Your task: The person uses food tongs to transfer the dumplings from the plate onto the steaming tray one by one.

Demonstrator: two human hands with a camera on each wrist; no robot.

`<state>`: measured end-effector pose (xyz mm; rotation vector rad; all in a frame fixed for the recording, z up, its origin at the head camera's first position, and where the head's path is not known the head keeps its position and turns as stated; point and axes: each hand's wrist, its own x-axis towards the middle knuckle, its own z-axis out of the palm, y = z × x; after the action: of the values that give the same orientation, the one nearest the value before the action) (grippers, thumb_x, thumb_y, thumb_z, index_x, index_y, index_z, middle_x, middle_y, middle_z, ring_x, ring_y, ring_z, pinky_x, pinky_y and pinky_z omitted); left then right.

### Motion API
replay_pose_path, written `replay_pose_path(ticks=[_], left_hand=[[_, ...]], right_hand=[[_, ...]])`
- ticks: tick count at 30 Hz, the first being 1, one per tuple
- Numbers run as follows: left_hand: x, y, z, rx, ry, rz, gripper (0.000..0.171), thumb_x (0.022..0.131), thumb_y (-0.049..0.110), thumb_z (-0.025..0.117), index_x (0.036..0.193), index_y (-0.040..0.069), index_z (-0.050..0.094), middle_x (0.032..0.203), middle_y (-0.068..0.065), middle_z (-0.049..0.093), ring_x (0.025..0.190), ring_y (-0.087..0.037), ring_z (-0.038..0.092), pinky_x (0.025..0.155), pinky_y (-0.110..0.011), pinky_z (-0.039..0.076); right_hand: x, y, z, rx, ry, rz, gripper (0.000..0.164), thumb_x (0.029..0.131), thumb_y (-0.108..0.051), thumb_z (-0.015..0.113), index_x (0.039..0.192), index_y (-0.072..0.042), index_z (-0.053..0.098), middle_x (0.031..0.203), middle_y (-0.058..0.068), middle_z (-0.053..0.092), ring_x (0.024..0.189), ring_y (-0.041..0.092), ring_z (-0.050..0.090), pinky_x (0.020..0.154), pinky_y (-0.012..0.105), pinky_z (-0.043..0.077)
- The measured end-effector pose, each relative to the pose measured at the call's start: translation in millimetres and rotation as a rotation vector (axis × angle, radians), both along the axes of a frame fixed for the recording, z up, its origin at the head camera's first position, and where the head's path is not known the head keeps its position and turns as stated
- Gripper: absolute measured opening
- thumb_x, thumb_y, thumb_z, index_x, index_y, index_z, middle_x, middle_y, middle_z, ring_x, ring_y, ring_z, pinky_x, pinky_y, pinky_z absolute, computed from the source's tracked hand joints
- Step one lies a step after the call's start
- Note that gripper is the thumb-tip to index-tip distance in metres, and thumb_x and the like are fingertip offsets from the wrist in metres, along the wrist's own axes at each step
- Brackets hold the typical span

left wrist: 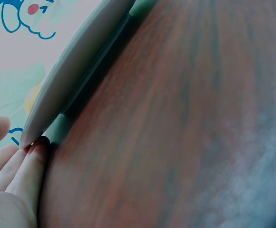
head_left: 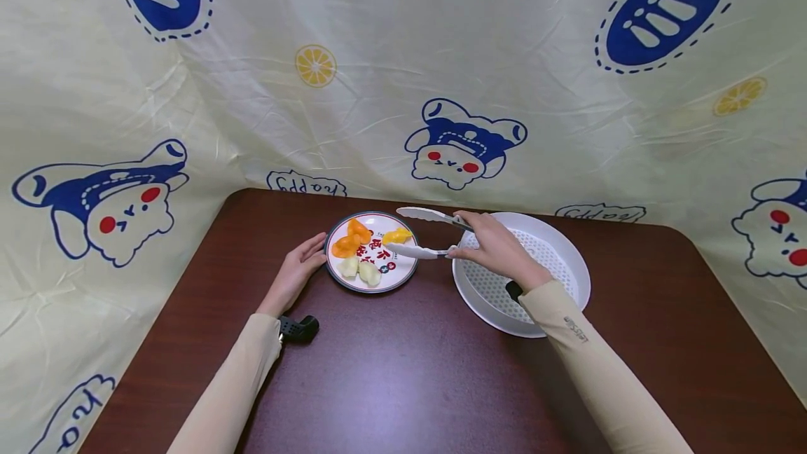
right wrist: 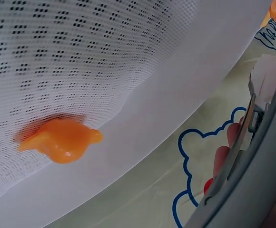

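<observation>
My left hand [head_left: 295,266] rests its extended fingertips against the left rim of a white plate [head_left: 394,277] with red lettering. In the left wrist view, those fingers [left wrist: 26,175] meet the edge of the plate [left wrist: 76,66]. The right hand [head_left: 501,247] grips tongs [head_left: 424,253] with white tips, spread apart over the plate's right side. A yellow food piece [head_left: 397,236] lies on the plate near the lower tip. Orange pieces [head_left: 345,246] and pale pieces [head_left: 368,273] sit toward the plate's left and front.
Right of the plate stands a round white basket [head_left: 578,268] with a perforated bottom, partly beneath my right forearm. One orange piece [right wrist: 64,140] lies inside it. A brown table [head_left: 372,384] bears everything, and a printed cloth [head_left: 366,132] hangs behind.
</observation>
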<state>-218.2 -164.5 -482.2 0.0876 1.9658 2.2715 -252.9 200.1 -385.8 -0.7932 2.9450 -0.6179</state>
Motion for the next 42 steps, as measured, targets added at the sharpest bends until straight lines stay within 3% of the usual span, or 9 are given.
replay_pose_path(ticks=[11, 19, 27, 34, 42], left_hand=[[0.5, -1, 0.3, 0.002, -0.011, 0.001, 0.054, 0.098, -0.002, 0.045, 0.147, -0.008, 0.024, 0.151, -0.023, 0.028, 0.136, -0.03, 0.032, 0.108, -0.033, 0.031], [0.6, -1, -0.8, 0.023, -0.004, 0.003, 0.053, 0.098, -0.003, 0.044, 0.147, -0.009, 0.024, 0.151, -0.023, 0.027, 0.137, -0.028, 0.03, 0.107, -0.029, 0.032], [-1.1, -1, -4.1, 0.031, -0.003, 0.0, 0.053, 0.098, -0.002, 0.045, 0.147, -0.008, 0.025, 0.151, -0.022, 0.028, 0.138, -0.026, 0.029, 0.109, -0.033, 0.029], [-1.7, -2, -3.0, 0.034, -0.005, 0.002, 0.053, 0.098, -0.002, 0.044, 0.147, -0.008, 0.025, 0.151, -0.022, 0.028, 0.137, -0.027, 0.029, 0.109, -0.032, 0.03], [-0.4, -2, -1.0, 0.023, -0.023, -0.001, 0.053, 0.098, -0.002, 0.044, 0.147, -0.008, 0.025, 0.152, -0.021, 0.027, 0.136, -0.027, 0.031, 0.109, -0.034, 0.029]], right_hand=[[-7.7, -15, -4.8, 0.084, -0.02, -0.015, 0.072, 0.083, -0.04, 0.072, 0.137, 0.0, 0.047, 0.126, 0.018, 0.056, 0.112, 0.032, 0.05, 0.095, 0.048, 0.042], [-9.0, -20, -5.4, 0.109, -0.009, -0.032, 0.07, 0.084, -0.041, 0.072, 0.136, -0.001, 0.049, 0.124, 0.017, 0.057, 0.111, 0.031, 0.05, 0.095, 0.047, 0.043], [-6.7, -29, -5.1, 0.133, 0.009, -0.013, 0.062, 0.086, -0.037, 0.071, 0.132, 0.0, 0.053, 0.12, 0.018, 0.06, 0.106, 0.031, 0.052, 0.093, 0.046, 0.043], [-5.9, -31, -11.9, 0.099, 0.049, -0.011, 0.052, 0.086, -0.032, 0.072, 0.125, -0.002, 0.059, 0.111, 0.014, 0.064, 0.097, 0.028, 0.054, 0.085, 0.044, 0.045], [-3.1, -29, -14.0, 0.035, 0.073, -0.011, 0.052, 0.084, -0.032, 0.074, 0.125, -0.003, 0.061, 0.107, 0.013, 0.065, 0.09, 0.026, 0.053, 0.075, 0.041, 0.046]])
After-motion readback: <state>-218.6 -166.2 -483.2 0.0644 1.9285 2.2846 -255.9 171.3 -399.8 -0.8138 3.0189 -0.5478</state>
